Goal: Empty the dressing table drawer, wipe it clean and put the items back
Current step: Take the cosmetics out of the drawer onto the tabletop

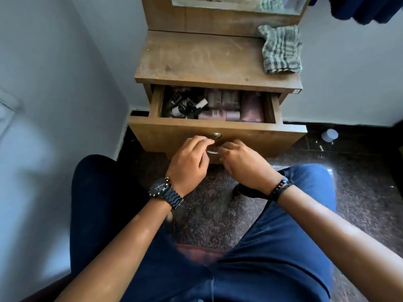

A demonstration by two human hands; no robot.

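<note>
At the drawer [218, 129] front, your left hand [189, 162] and right hand [242, 162] curl together on its handle; it's part-open, still full, cloth [281, 50] unused

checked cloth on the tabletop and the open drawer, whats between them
Head view: only bare, scuffed wooden tabletop lies between the checked cloth and the open drawer.

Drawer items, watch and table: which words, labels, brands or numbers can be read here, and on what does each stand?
None can be read.
Pink bottles in the drawer: printing blurred.
Pink packet: blurred.
Watch dial: marks too small.
Small sticker on the table edge: too small.
</note>
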